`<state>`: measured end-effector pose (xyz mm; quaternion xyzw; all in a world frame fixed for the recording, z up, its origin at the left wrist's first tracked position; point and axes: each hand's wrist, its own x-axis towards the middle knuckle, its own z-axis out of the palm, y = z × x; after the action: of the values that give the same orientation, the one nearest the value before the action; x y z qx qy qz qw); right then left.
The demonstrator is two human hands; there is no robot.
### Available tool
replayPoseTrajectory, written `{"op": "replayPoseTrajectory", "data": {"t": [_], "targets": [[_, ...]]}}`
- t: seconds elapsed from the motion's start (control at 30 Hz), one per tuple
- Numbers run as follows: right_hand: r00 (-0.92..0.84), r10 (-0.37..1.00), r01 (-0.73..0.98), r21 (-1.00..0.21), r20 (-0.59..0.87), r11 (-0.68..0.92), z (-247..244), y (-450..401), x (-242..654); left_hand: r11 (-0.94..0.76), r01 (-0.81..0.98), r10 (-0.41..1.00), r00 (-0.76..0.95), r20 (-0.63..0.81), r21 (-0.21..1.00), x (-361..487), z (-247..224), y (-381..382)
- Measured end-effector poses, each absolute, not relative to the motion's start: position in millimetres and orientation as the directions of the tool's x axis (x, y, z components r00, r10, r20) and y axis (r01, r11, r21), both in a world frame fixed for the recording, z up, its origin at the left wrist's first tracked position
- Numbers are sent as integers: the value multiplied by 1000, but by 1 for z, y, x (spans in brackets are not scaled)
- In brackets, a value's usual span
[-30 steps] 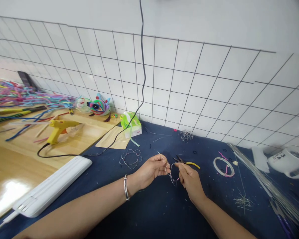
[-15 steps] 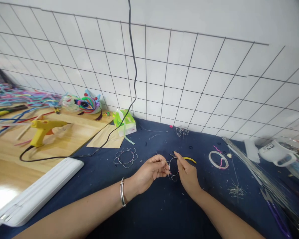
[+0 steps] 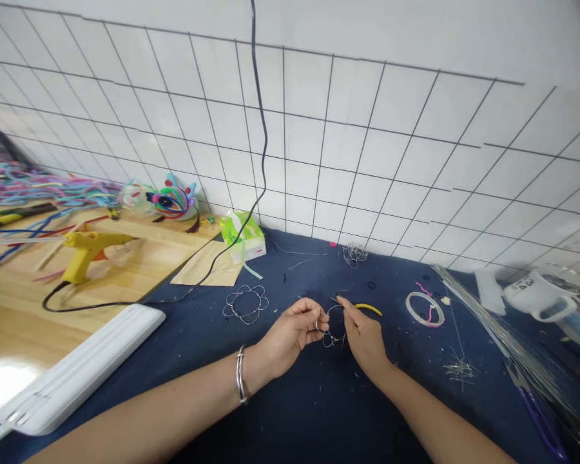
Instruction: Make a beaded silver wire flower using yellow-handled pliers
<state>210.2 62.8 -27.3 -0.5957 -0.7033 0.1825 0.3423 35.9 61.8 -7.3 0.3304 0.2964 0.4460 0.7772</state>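
My left hand [image 3: 297, 332], with a silver bracelet on its wrist, pinches a thin wire ring with small loops [image 3: 334, 339] near the middle of the dark blue cloth. Close against the ring's right side is my right hand [image 3: 365, 335], its fingers closed around pliers; one yellow handle [image 3: 368, 309] sticks out to the right and the dark tip points left. The palm hides the rest of the tool. On the cloth to the left lies a flower-shaped wire piece [image 3: 245, 305] with several loops.
A yellow glue gun [image 3: 84, 254], white power strip [image 3: 82, 367] and tissue pack [image 3: 244, 238] are at left. Tangled wire [image 3: 354, 254] lies near the wall. To the right are a ring-shaped roll [image 3: 410, 309], wire bundle [image 3: 483, 316], white mug [image 3: 536, 296] and purple-handled tool [image 3: 539, 419].
The wire ring has tilted slightly between my hands, its lower loops showing more openly. Both hands stay nearly in place, and the camera view has shifted slightly.
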Motion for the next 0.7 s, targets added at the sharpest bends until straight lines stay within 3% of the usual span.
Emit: {"op": "replayPoseTrajectory", "data": {"t": [0.3,0.7], "targets": [[-49,962,705,-674,267,222,-26,63,210,283,-471,926,360,-110,835,37,-8,63],[-46,971,728,-658,235,194,-28,64,213,289,-489,899,433,-59,823,38,-5,64]]}}
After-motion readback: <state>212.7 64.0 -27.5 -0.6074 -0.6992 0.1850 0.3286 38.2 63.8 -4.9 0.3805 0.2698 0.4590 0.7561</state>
